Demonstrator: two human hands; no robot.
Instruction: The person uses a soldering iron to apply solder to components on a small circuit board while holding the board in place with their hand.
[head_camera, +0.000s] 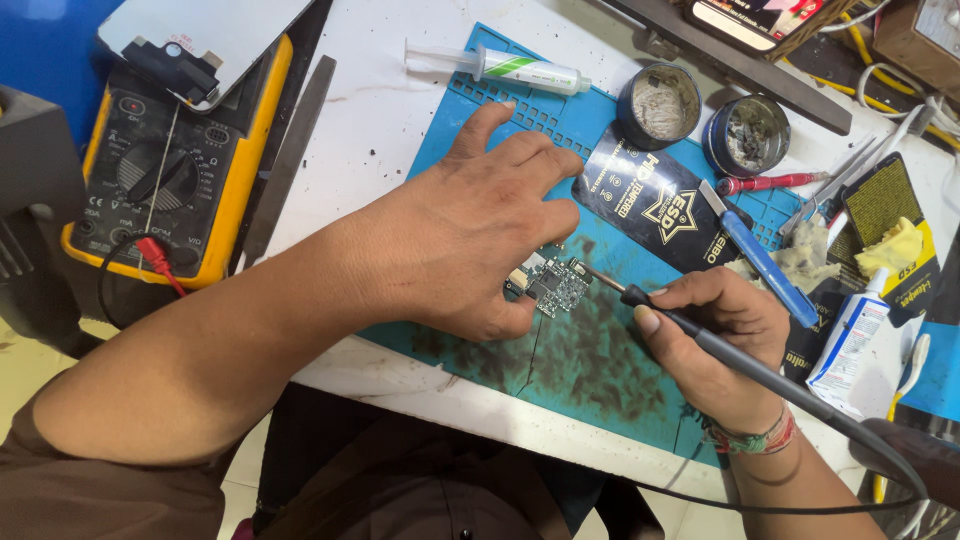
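Nearest, the right hand (715, 345) closes in a pen grip around a dark soldering iron (700, 335), its cable trailing back toward the wrist and off past the worktop edge. Its tip touches the right edge of a small circuit board (552, 285), which lies on the blue mat (600, 370) just left of that hand. The left hand (480, 235) presses flat over the board's left side, fingers spread and grasping nothing, pinning it down. By the look of it, soldering or touch-up on the board is under way; the next move would call for a steady tip and a firm hold-down. Room is tight: the mat's near edge lies just below both hands. Right of the iron hand crowd a blue-handled tool (765, 260) and a white tube (848, 340); beyond lie two round tins (660, 105), a syringe (510, 68), and, far left, a yellow multimeter (165, 170).
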